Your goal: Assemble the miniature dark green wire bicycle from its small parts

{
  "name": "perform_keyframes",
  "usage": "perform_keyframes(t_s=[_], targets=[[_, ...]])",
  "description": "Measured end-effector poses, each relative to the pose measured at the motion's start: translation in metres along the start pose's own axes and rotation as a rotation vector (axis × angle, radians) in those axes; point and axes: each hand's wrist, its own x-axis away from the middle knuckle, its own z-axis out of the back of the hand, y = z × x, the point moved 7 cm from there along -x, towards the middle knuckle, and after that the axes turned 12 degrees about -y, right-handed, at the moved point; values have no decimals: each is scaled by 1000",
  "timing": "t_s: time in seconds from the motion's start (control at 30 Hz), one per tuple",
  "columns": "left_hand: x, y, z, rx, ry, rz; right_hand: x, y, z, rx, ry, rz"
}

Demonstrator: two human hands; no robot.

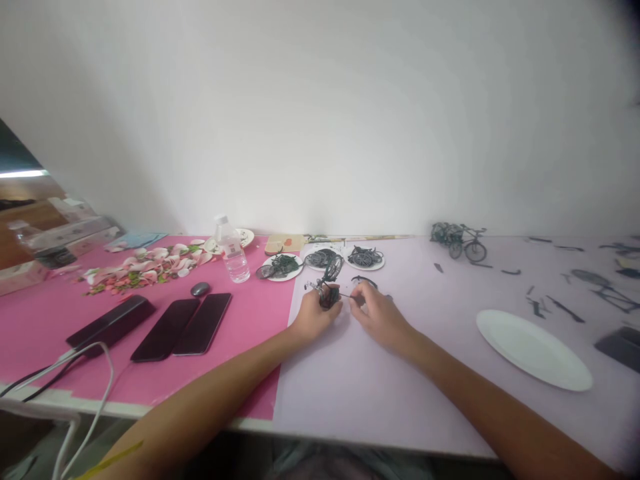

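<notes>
My left hand (pixel 315 315) is closed round a small dark green model bicycle part (pixel 330 280), its wheel sticking up above my fingers. My right hand (pixel 375 308) pinches a thin dark pin or tool (pixel 347 296) that points into that part. Both hands rest on the pale lilac sheet (pixel 360 380) near the table's middle. Just beyond them stand three small white plates with dark wheels and parts (pixel 281 267) (pixel 321 259) (pixel 365 257).
A finished model bicycle (pixel 467 244) stands at the back right. An empty white plate (pixel 533 348) lies to the right, loose dark parts (pixel 560 307) beyond it. On the pink sheet to the left are a water bottle (pixel 233 249), two phones (pixel 185 325), a power bank with cables (pixel 111 321) and pink petals (pixel 145 265).
</notes>
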Motion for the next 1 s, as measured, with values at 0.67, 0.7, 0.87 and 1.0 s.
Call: perform_keyframes(t_s=[0.67, 0.7, 0.87, 1.0], targets=[[0, 1, -1, -1, 0, -20, -3, 1, -4, 188, 2, -23], [0, 1, -1, -1, -3, -19, -4, 1, -4, 208, 3, -32], [0, 0, -2, 3, -13, -15, -2, -1, -1, 202, 0, -59], [0, 2, -2, -5, -15, -22, 2, -3, 1, 21, -11, -16]])
